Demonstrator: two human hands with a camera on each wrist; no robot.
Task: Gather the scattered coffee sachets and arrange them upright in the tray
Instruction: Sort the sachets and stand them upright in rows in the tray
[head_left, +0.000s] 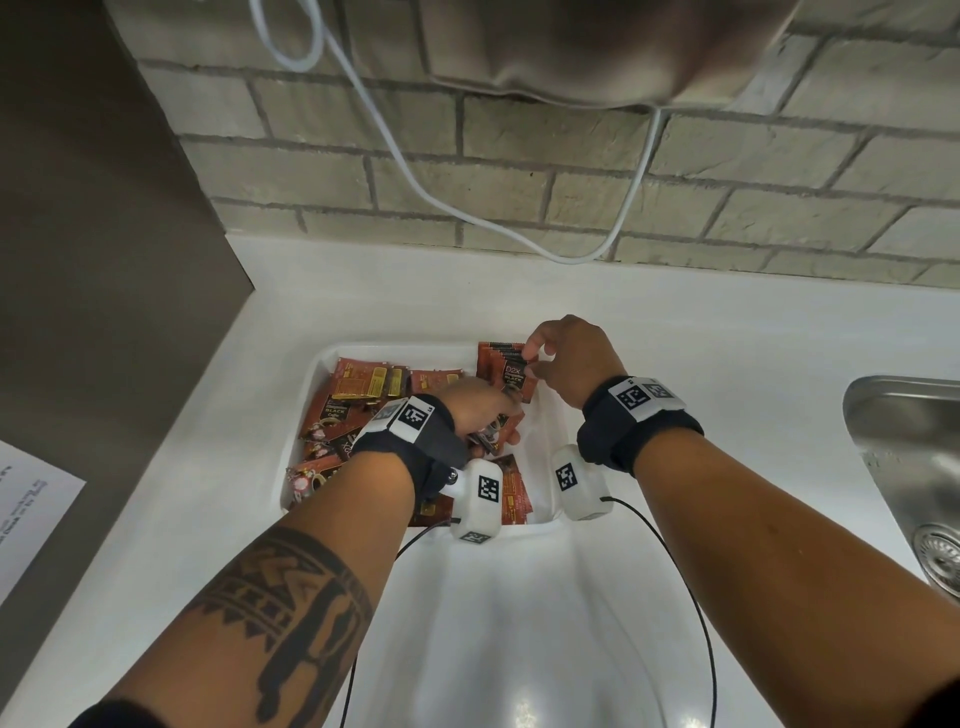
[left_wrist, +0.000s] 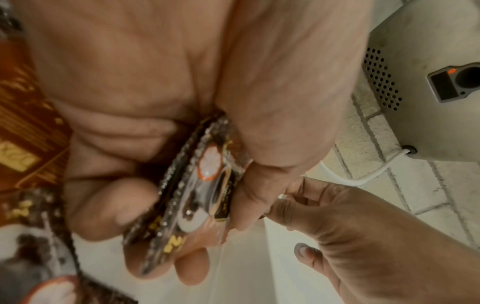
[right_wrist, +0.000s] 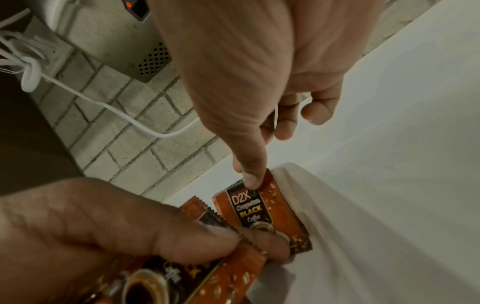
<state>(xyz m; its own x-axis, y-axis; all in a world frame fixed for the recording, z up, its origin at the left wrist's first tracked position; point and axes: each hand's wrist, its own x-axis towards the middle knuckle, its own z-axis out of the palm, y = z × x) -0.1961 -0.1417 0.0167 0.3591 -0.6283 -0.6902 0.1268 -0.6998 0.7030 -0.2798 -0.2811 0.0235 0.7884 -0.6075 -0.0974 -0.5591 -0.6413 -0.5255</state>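
Note:
A white tray (head_left: 318, 368) on the white counter holds several red-brown coffee sachets (head_left: 358, 384), most lying flat in a loose pile. A few stand upright in the far right corner (head_left: 503, 364). My right hand (head_left: 535, 358) pinches the top edge of the front upright sachet (right_wrist: 259, 209), thumb on its face. My left hand (head_left: 493, 415) hovers over the tray's middle and grips a small stack of sachets (left_wrist: 197, 195) between thumb and curled fingers. The right part of the tray floor (right_wrist: 350, 236) is bare. Sachets under my left wrist are partly hidden.
A steel sink (head_left: 904, 467) lies to the right. A brick wall (head_left: 571, 171) stands behind, with a hanging white cable (head_left: 467, 213) and a metal appliance (left_wrist: 428, 82) mounted above. A dark panel and a paper sheet (head_left: 31, 519) are at left.

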